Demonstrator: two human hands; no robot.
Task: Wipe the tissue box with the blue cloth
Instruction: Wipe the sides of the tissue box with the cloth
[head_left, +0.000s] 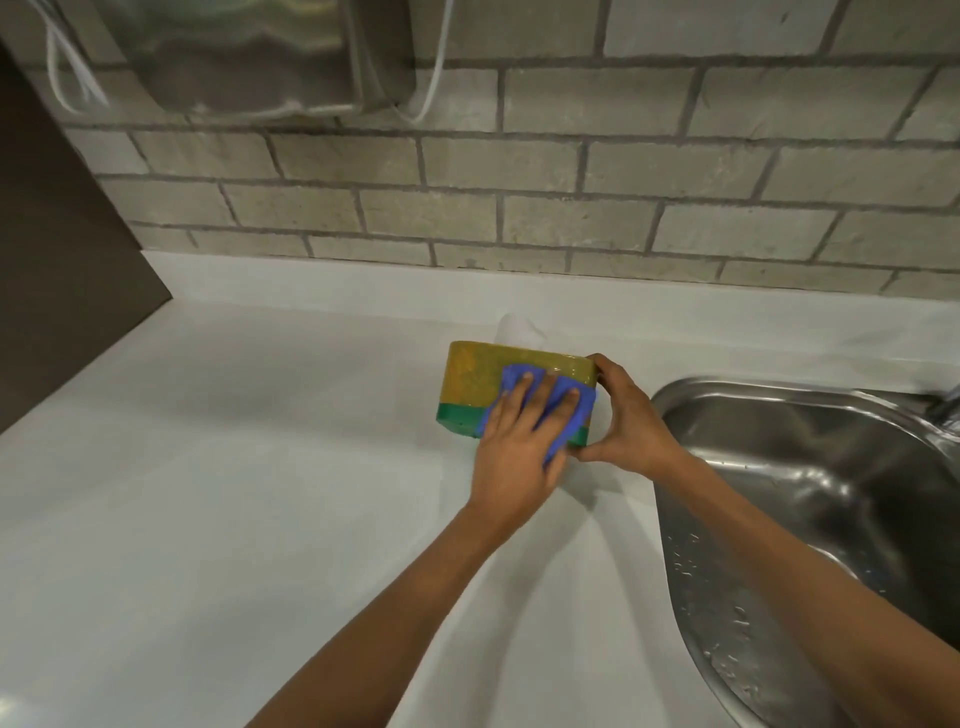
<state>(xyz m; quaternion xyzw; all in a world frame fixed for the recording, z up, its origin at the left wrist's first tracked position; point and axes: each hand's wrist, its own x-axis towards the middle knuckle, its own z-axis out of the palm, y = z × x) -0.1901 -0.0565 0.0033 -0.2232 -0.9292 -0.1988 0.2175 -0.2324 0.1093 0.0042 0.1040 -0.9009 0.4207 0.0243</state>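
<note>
The tissue box (470, 376) is yellow with a green band along its lower edge and stands on the white counter (260, 467), with a white tissue (517, 328) sticking up behind it. My left hand (514, 447) lies flat against the box's near face and presses the blue cloth (563, 415) onto it. Most of the cloth is hidden under the fingers. My right hand (623, 421) grips the box's right end, thumb low and fingers over the top corner.
A wet stainless steel sink (810, 499) lies right of the box, its rim close to my right wrist. A grey brick wall (571, 208) backs the counter. A metal dispenser (249, 52) with white cords hangs at upper left. A dark panel (62, 249) bounds the left.
</note>
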